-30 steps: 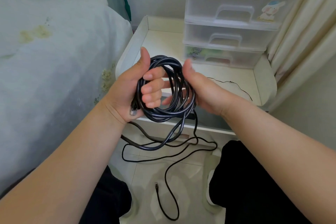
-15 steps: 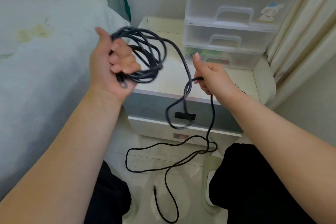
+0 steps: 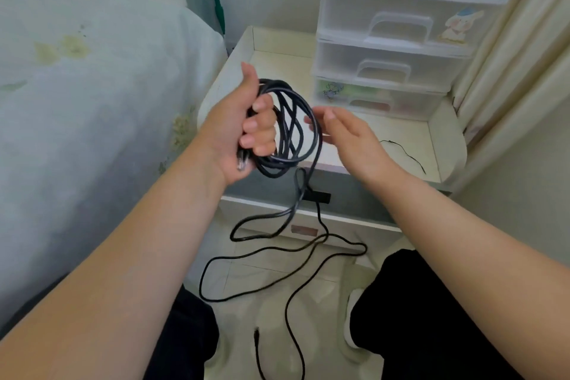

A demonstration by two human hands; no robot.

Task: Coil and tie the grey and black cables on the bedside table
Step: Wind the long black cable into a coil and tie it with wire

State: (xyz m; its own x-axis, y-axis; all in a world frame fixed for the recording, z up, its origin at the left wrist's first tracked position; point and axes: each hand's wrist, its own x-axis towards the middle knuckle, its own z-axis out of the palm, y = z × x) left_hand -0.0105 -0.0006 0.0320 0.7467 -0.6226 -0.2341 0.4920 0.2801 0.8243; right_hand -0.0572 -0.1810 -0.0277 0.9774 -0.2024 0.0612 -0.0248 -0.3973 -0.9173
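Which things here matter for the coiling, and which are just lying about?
In the job: cable coil gripped by left hand; loose cable tail on floor; right hand; bedside table.

Lying about: drawer unit; thin wire; bed; curtain.

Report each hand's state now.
Left hand: grips the coiled dark grey cable.
Right hand: open, fingers relaxed beside the coil.

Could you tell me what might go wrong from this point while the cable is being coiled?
The left hand alone grips the coil; the right hand is open beside it, so the loops could spring loose. The uncoiled tail lies in crossing loops on the floor and may knot as it is drawn up. It also hangs past the drawer handle and might snag there.
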